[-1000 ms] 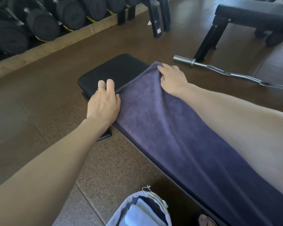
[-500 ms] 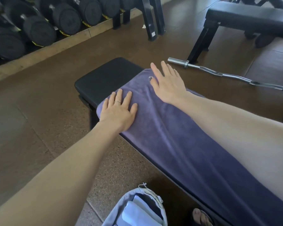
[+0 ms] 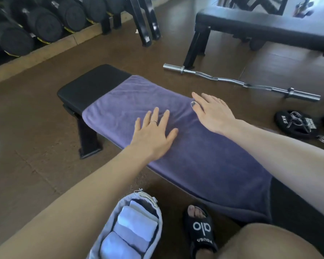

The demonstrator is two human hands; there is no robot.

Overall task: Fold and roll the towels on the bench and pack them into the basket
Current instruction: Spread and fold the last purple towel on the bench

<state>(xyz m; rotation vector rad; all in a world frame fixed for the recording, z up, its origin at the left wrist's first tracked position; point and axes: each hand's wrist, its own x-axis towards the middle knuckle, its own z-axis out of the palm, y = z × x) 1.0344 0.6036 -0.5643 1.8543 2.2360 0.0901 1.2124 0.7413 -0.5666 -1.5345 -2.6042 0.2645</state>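
Both hands lie flat with fingers spread, left hand [image 3: 153, 135] and right hand [image 3: 212, 114], smoothing a purple towel [image 3: 204, 156] along the bench [image 3: 90, 86]; rolling likely comes next, from one end.

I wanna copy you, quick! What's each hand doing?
Left hand: open, fingers spread flat on the long purple terry towel.
Right hand: open, flat on the same towel's far edge.
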